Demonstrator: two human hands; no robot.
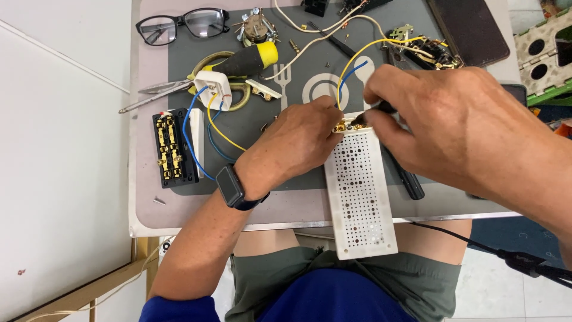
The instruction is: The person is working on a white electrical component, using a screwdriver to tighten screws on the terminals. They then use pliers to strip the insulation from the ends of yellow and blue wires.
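Wiring in hand at the far end of a perforated white strip

Head view: the perforated white strip (pixel 359 191) lies on the bench (pixel 179 214), overhanging its near edge. The left hand (pixel 298 143) is clamped on its far end beside the brass terminals (pixel 342 126). The right hand (pixel 453 125) is closed on a dark tool (pixel 361 121) set to them. A yellow wire (pixel 357 56) and blue wire (pixel 353 70) already reach the terminals; fastening appears unfinished. At left, a black terminal block (pixel 168 149) is seen wired.
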